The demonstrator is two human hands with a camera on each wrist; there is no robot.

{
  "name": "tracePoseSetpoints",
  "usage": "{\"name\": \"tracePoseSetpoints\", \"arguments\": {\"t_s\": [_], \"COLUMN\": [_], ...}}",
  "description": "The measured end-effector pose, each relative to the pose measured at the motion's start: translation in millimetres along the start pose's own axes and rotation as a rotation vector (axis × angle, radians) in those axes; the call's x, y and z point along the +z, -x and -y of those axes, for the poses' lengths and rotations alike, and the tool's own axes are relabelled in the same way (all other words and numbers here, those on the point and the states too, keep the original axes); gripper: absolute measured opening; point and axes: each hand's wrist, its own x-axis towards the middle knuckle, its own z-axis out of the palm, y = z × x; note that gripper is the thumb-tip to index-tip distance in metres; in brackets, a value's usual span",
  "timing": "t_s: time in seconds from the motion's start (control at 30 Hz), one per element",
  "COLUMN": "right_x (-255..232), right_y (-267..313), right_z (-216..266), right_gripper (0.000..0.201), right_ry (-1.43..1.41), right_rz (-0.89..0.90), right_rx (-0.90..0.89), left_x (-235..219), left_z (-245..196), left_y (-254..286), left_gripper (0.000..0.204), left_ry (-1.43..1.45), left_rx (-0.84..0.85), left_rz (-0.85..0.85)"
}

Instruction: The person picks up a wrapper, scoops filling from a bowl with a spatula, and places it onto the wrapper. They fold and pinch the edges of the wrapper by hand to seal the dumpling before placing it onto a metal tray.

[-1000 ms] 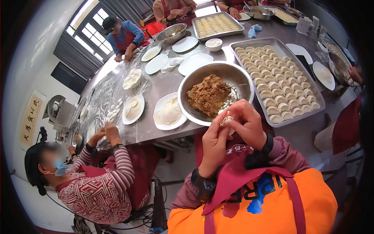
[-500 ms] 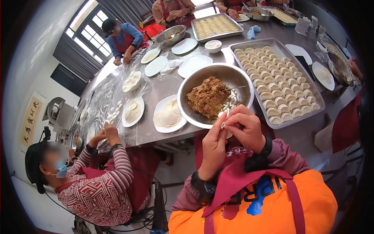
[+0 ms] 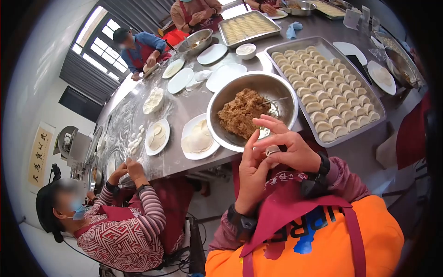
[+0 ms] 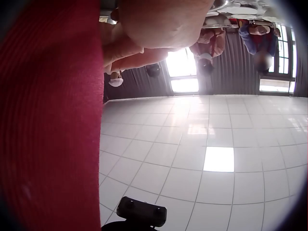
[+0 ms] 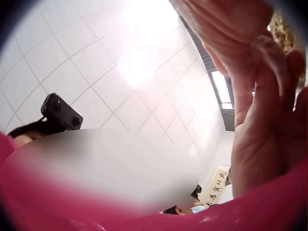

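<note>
In the head view a small pale dumpling [image 3: 272, 150] is held between both hands, in front of the near rim of a steel bowl. My left hand [image 3: 251, 174] pinches it from the left with thumb and fingers. From the right, my right hand [image 3: 297, 150] pinches it too, its upper fingers raised and spread. Fingers cover most of the dumpling. The bowl [image 3: 213, 134] holds brown minced filling [image 3: 244, 113] and a metal utensil. Part of my left hand [image 4: 161, 24] shows in the left wrist view, and fingers fill the right of the right wrist view.
Right of the bowl lies a tray [image 3: 378, 119] with rows of folded dumplings. Left of it are plates of round wrappers [image 3: 199, 138]. A person [image 3: 122, 219] in a striped sleeve works at the left table edge; other people stand across the table beside another dumpling tray [image 3: 249, 25].
My right hand's upper fingers have lifted and spread, showing more of the dumpling. Both hands stay together near the bowl. The head view has shifted slightly.
</note>
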Motion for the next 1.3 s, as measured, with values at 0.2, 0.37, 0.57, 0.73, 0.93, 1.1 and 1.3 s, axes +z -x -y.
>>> {"name": "tracePoseSetpoints", "arguments": {"t_s": [0.2,0.37,0.57,0.73,0.93,1.1,1.3], "right_x": [-3.7,-0.9,-2.2,4.3,1.2,3.1,-1.0], "right_y": [0.6,5.5,6.4,8.8,5.4,8.1,9.6], "right_z": [-5.3,-4.7,-11.4,-9.8,-17.0,-8.6,-20.8], "right_gripper": [0.015,0.014,0.016,0.014,0.014,0.011,0.018], "right_ry": [0.041,-0.098,-0.035,-0.258,-0.022,-0.257,-0.058], "right_rz": [-0.021,-0.085,-0.066,-0.179,-0.157,-0.242,-0.203], "right_rx": [-0.107,-0.030,-0.085,0.053,-0.092,0.110,-0.051], "left_x": [-2.3,4.9,6.5,9.0,-3.1,-1.1,8.2], "left_z": [5.6,2.6,3.2,4.3,15.4,20.0,12.0], "left_y": [0.2,-1.7,-3.6,-5.8,-5.7,-7.4,-9.1], "left_gripper": [0.038,0.025,0.024,0.030,0.040,0.046,0.056], "left_ry": [0.115,0.184,0.225,0.372,0.539,0.667,0.655], "left_rx": [-0.151,-0.106,-0.087,-0.081,-0.127,-0.153,-0.151], "left_rz": [-0.018,-0.056,-0.027,-0.054,0.048,0.045,0.130]}}
